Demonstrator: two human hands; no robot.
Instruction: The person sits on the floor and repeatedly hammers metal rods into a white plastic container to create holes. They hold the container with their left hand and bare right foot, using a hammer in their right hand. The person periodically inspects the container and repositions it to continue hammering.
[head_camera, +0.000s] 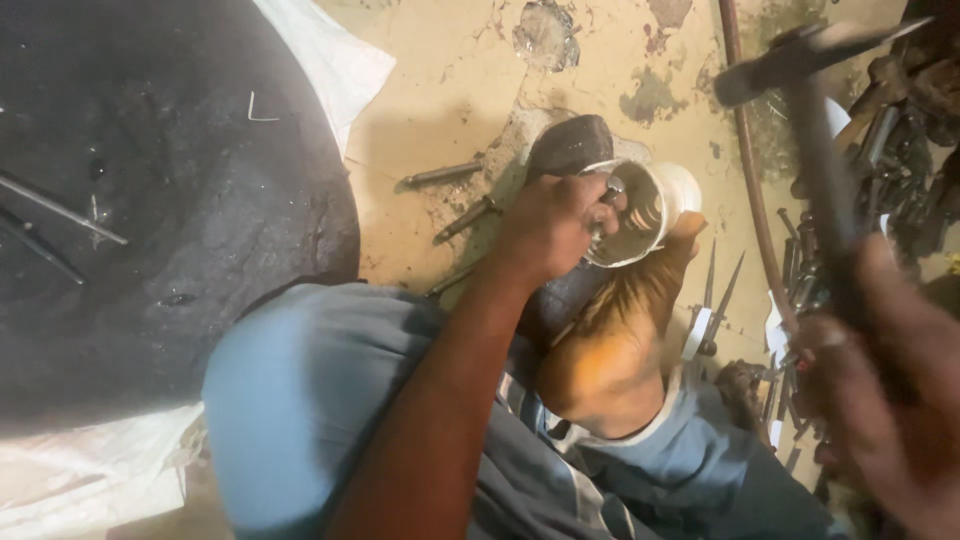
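White plastic formed the short, wide pipe fitting that lay on its side over a dark rounded block of stone or iron on the stained, flaking concrete floor, its shiny inner wall facing the camera. Against the near rim of that fitting the left hand was closed around a small metal tool, a punch or chisel as far as could be told, with its tip set at the rim. Right of the fitting and above it, the right hand, blurred, was clenched on the handle of a dark steel hammer whose head hung high. A bare foot pressed against the fitting from below, bracing it. Left of the fitting lay loose grey bolts, and farther left a big black rubber sheet. Right of it ran a thin rusty rod and a heap of dark metal tools. Judging by the raised hammer, the striking seemed under way; the rim looked whole, so most of the work likely remained
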